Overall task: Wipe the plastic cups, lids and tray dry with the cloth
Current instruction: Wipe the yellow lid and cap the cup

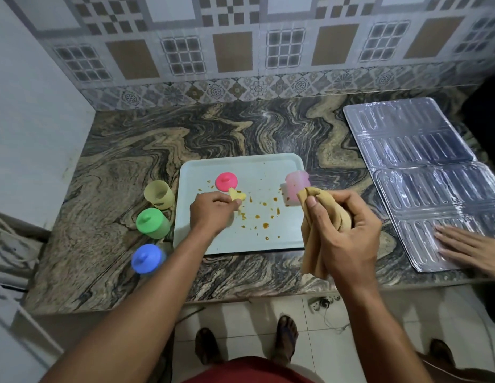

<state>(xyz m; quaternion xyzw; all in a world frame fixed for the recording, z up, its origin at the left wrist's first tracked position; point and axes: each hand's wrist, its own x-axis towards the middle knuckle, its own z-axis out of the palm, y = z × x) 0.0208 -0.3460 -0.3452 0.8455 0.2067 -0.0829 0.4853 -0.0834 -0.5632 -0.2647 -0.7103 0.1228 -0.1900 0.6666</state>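
Cups number four: a yellow cup standing open, a green-lidded cup and a blue-lidded cup in a line on the counter just left of the tray, and a pink cup on the tray's right side by its rim. One loose pink lid lies on the tray, and one yellow lid is pinched in the curled fingers of the left hand above the tray's left part. One tan cloth is bunched in the right hand, which grips it tightly over the tray's right edge, touching the pink cup. Brown spots and crumbs dot the tray's middle. The tray's near edge sits close to the counter's front edge; bare counter lies behind it. One ridged metal sheet fills the counter's right end, with another person's hand flat on it.
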